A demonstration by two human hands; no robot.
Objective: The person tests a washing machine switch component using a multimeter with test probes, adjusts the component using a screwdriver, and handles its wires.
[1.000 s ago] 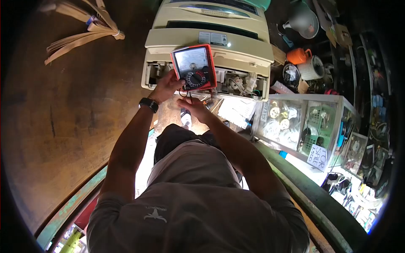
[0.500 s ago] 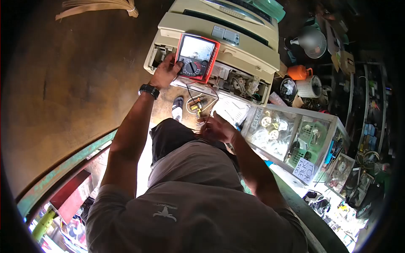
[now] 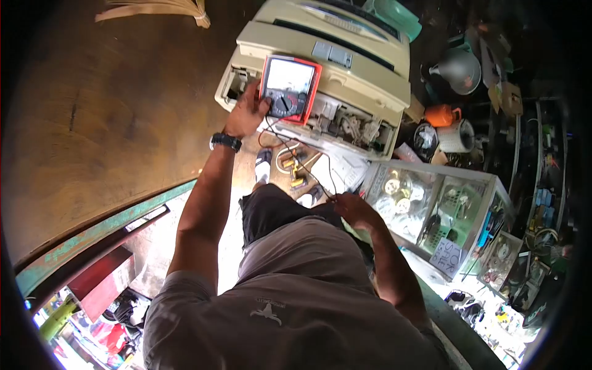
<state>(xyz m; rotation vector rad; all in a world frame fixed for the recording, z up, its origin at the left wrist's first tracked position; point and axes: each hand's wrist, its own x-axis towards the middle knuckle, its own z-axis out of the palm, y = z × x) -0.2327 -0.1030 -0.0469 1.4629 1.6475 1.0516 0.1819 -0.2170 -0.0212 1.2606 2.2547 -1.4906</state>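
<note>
In my left hand [image 3: 246, 116], which wears a wrist strap, is a red-framed analog multimeter [image 3: 285, 106]. My fingers grip its left side, and its dial and bright meter window face up. The meter rests against or just above the front of a cream appliance [image 3: 364, 77] whose lower front section is open, showing parts inside. Thin test leads [image 3: 308, 168] hang from the meter and run down to my right hand [image 3: 356, 211]. That hand is closed on the leads near my right thigh; the probe tips cannot be made out.
A glass display case [image 3: 425, 166] with a paper sign [image 3: 449, 254] stands to the right. Beyond it are an orange tank [image 3: 441, 115] and cluttered shelves. Yellow-and-black tools [image 3: 295, 165] lie by my feet. A brown table surface [image 3: 123, 123] spans the left.
My right hand has moved to the right and slightly down, drawing the leads out longer. The left hand stays on the multimeter. The whole view has shifted a little.
</note>
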